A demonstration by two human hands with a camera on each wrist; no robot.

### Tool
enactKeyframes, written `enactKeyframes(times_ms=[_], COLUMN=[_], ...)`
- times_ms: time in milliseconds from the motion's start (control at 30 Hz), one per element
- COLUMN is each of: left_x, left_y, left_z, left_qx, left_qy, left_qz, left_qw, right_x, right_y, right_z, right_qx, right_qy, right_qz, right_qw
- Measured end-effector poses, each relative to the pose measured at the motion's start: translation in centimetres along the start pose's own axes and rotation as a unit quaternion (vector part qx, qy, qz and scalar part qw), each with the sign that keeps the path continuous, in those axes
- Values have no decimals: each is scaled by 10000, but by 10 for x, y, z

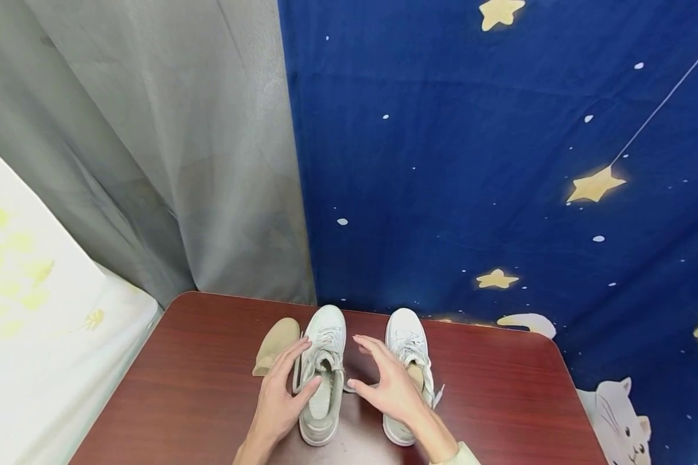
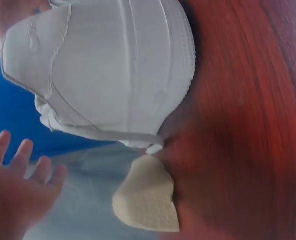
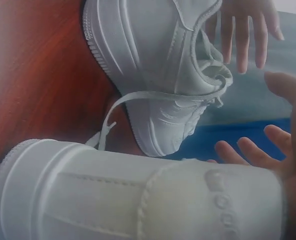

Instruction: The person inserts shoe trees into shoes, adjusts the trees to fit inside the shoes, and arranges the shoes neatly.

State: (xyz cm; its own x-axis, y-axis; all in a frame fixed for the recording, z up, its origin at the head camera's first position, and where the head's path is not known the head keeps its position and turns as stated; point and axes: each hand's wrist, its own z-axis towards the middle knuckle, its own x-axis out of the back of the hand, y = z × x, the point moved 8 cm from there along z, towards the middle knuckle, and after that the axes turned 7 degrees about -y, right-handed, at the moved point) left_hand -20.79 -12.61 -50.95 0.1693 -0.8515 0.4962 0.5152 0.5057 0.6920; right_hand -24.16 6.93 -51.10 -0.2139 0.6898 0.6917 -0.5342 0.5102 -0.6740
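Observation:
Two white lace-up sneakers stand side by side on a table, toes pointing away. Over the left sneaker (image 1: 328, 339), my left hand (image 1: 276, 400) hovers at its left side, thumb and fingers spread and holding nothing. Between the two shoes is my right hand (image 1: 392, 387), fingers loosely bent and empty. It partly hides the right sneaker (image 1: 405, 326), which has a beige insert (image 1: 417, 374) in its opening. Another beige toe-shaped insert (image 1: 279, 339) lies left of the left sneaker. In the right wrist view, a loose lace (image 3: 153, 95) hangs from the left sneaker's side.
The dark red wooden table (image 1: 209, 387) ends just beyond the shoes' toes. Behind it hang a grey curtain (image 1: 221, 161) and a blue cloth (image 1: 442, 161) with stars. White fabric (image 1: 35, 323) is at the left.

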Motion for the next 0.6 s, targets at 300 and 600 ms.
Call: enactKeyframes(times_ms=[300,600], left_x=[3,-2], left_y=[-22,-33], left_z=[-8,-14], left_qx=[703,1004], left_qy=[-372,-668], left_qz=[330,444], left_qw=[9963,9917], right_x=[-11,-17], right_y=[0,6], right_z=[1,11], right_qx=[43,-140], right_qy=[-168,-446], right_qz=[-60,337], right_qw=[9998,9983])
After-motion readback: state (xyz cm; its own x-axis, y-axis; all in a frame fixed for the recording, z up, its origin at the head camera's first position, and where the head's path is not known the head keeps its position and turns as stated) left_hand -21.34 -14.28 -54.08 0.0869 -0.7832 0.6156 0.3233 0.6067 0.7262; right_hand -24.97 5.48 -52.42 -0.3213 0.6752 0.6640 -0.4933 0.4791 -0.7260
